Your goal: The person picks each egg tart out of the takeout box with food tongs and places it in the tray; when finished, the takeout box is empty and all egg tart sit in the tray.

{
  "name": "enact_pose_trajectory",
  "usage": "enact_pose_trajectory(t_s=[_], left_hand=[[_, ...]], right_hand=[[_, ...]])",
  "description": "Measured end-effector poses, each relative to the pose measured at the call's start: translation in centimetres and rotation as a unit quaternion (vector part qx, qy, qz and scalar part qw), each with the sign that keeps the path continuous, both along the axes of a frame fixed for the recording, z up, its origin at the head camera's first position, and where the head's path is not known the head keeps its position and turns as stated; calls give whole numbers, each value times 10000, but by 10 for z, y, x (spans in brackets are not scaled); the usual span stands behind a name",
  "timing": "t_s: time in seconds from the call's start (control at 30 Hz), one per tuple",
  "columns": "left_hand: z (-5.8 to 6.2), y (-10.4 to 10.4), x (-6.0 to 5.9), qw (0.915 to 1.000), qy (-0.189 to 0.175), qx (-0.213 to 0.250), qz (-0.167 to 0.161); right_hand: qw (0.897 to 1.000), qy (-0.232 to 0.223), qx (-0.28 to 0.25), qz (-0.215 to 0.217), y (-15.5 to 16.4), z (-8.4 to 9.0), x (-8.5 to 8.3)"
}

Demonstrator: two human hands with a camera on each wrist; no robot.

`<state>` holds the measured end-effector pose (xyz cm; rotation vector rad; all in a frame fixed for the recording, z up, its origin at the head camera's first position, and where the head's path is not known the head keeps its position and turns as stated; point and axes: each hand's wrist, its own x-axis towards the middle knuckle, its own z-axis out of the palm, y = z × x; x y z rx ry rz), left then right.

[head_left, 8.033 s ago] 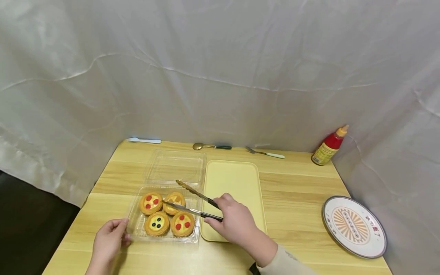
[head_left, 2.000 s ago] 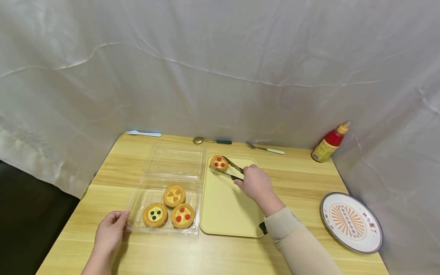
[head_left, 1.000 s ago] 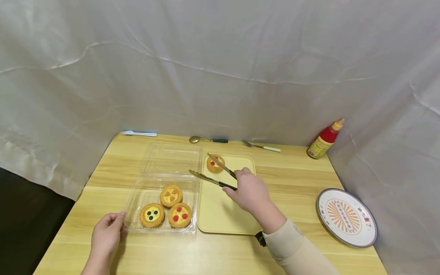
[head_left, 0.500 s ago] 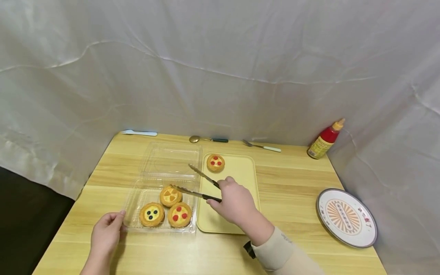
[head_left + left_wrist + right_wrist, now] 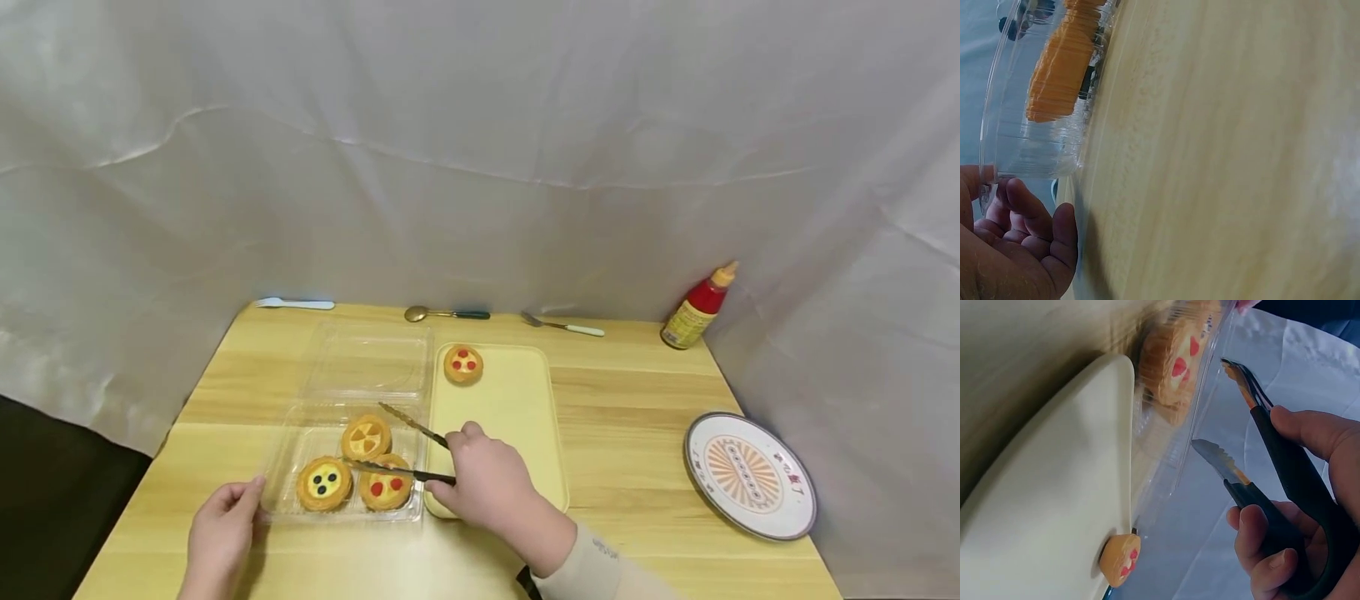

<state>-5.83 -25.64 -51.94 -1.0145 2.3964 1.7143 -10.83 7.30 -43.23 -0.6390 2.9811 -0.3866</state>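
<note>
My left hand (image 5: 221,529) pinches the near left rim of a clear plastic food container (image 5: 300,433), its lid (image 5: 371,358) folded back. Inside sit three tarts: one with dark berries (image 5: 324,492), one with orange pieces (image 5: 366,437), one with red berries (image 5: 386,496). My right hand (image 5: 491,483) grips black-handled tongs (image 5: 1291,469). Their arms are spread and hold nothing. In the head view the tips overlap the container, one arm crossing the red-berry tart; the right wrist view shows them above the rim. Another red-berry tart (image 5: 463,367) lies at the back left of the yellow tray (image 5: 517,400).
Along the back edge lie a light blue fork (image 5: 296,304), a spoon (image 5: 446,314) and a fork with a pale handle (image 5: 562,325). A red sauce bottle (image 5: 697,307) stands back right. A patterned plate (image 5: 750,475) is at the right; grey cloth (image 5: 480,167) hangs behind.
One red-berry tart went from the container to the tray, where the tongs released it. The spread tongs then came back left and nearer, over the container. My left hand stays at the rim.
</note>
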Motion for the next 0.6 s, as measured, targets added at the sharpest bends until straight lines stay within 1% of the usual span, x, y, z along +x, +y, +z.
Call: enact_pose_trajectory(t_s=[0.23,0.47,0.6], left_hand=[[-3,-1,1,10000,-1,87,39],[-4,-1,3,9999,-3,-97,52],[-5,0,1,9999,78,69,119]], right_hand=[[9999,31,127,60,-3,-5,5],[9997,3,231,98,-5,-8,6],[9997,-40,229,56,-6,-6,6]])
